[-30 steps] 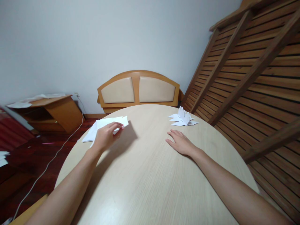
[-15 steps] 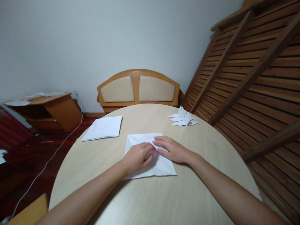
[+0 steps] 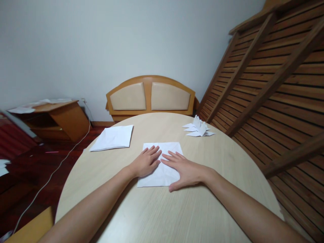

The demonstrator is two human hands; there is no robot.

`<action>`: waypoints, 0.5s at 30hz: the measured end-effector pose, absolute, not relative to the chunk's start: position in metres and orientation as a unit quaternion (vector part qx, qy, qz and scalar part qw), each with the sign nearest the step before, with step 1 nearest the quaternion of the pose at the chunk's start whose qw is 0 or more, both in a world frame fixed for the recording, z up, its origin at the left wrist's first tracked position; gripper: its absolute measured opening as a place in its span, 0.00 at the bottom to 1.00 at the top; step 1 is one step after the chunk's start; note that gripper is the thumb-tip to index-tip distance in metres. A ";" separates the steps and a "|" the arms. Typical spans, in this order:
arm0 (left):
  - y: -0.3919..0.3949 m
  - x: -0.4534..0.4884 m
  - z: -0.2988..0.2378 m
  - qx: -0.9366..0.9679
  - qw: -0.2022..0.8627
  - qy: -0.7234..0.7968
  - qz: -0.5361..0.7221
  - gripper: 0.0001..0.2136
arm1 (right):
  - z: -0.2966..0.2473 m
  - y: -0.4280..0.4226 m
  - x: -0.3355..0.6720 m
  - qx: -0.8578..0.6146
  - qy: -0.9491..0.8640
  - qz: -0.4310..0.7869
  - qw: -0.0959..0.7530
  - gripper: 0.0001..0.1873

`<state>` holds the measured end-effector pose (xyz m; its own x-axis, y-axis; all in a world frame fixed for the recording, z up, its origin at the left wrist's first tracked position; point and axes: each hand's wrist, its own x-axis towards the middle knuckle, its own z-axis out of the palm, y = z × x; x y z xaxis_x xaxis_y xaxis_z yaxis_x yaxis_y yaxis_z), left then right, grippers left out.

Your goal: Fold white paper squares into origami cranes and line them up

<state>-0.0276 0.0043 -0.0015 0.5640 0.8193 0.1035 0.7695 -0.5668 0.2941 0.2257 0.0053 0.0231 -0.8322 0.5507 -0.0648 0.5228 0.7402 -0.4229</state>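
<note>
A white sheet of paper (image 3: 158, 179) with faint creases lies flat on the round table in front of me. My left hand (image 3: 147, 162) rests on its left part, fingers stretched out. Across from it my right hand (image 3: 182, 168) lies on the right part, fingers spread and the thumb over the near right corner. The fingertips of the two hands almost meet at the middle of the sheet. Neither hand grips anything. Parts of the paper are hidden under both palms.
A stack of white paper (image 3: 112, 137) lies at the table's (image 3: 162, 216) left. Several folded white paper cranes (image 3: 198, 127) stand at the back right. Behind are a padded headboard (image 3: 150, 78) and, on the right, a leaning slatted wooden frame (image 3: 273, 74). A cable (image 3: 62, 163) runs along the floor.
My hands have moved apart and flattened onto the paper, the left one uncurling its fingers. The sheet has shifted and turned slightly, now lying squarer to me.
</note>
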 end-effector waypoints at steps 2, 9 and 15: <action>0.002 -0.034 0.007 0.888 0.105 0.433 0.109 0.24 | 0.021 0.005 0.226 -0.300 -0.927 0.222 0.025 0.62; -0.015 -0.041 0.040 0.906 0.190 0.374 0.058 0.39 | 0.023 0.015 0.238 -0.327 -0.919 0.215 0.038 0.55; -0.017 -0.038 0.049 0.911 0.190 0.365 0.027 0.31 | 0.033 0.023 0.249 -0.315 -0.913 0.255 0.044 0.46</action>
